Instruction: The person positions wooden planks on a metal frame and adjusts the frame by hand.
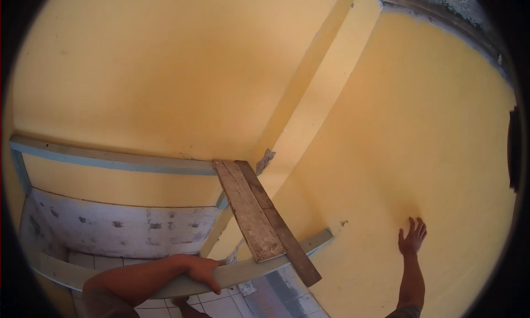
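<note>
My left hand [203,271] is closed over the near grey-blue wooden beam [237,272], with the thumb on its near side and the fingers hidden beyond it. To the right, my right hand [412,239] is raised with its fingers spread toward the yellow wall [397,136]. A shadow lies just above the fingertips; whether they touch the wall I cannot tell. Just right of my left hand, a wide worn board [251,216] and a narrower dark brown board [276,218] lie side by side across the near beam and the far beam [132,162].
A pale pillar [314,91] with chipped plaster rises at the corner behind the boards. Below the frame are a stained white wall section [121,224] and a white tiled floor [221,307], with part of a foot [181,301] showing. A dark ledge [430,8] runs along the upper right.
</note>
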The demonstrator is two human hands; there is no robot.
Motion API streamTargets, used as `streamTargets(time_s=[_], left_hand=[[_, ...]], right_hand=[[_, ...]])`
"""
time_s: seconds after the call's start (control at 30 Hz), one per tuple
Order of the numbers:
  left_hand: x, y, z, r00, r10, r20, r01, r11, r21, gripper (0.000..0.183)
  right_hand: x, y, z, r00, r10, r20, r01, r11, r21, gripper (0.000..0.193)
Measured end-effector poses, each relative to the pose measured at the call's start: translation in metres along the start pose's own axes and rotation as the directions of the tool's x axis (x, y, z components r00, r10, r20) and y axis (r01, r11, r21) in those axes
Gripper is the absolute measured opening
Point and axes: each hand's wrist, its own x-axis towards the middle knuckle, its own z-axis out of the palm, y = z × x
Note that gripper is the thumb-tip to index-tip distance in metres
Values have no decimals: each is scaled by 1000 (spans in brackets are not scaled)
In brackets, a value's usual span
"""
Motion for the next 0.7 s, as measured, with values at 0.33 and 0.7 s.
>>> streamTargets(time_s=[0.33,0.7], left_hand=[[-3,4,-2,999,41,1,-41,999,-15,95],[-2,3,-4,995,45,88,-43,999,-26,104]], right_hand=[[138,100,-41,871,464,-163,-409,868,283,37],[151,124,-70,748,436,500,-566,27,824,40]])
